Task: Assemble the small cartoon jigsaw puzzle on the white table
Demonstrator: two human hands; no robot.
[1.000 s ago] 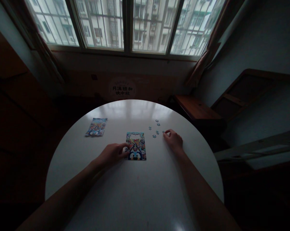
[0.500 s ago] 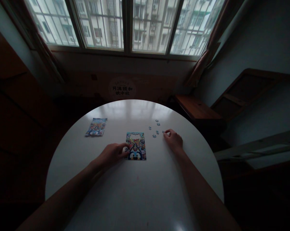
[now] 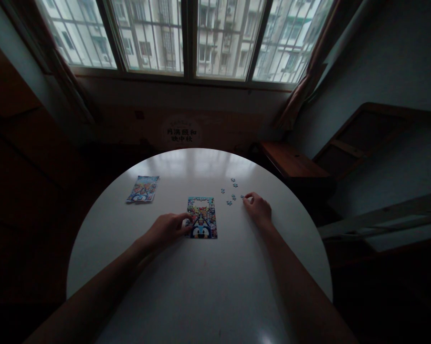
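Observation:
A colourful jigsaw puzzle (image 3: 203,220) lies flat on the white table, with a pale gap near its top. My left hand (image 3: 168,226) rests at the puzzle's left edge, thumb and forefinger apart and touching it. To the right, my right hand (image 3: 258,209) pinches a small jigsaw piece (image 3: 242,196) between thumb and fingertips, at or just above the tabletop. Several loose jigsaw pieces (image 3: 234,197) are scattered between that hand and the puzzle.
A printed picture packet (image 3: 143,189) lies at the table's back left. The round white table (image 3: 208,286) has a curved edge. Beyond its far right side stands a wooden bench (image 3: 294,160), and barred windows (image 3: 218,38) are ahead.

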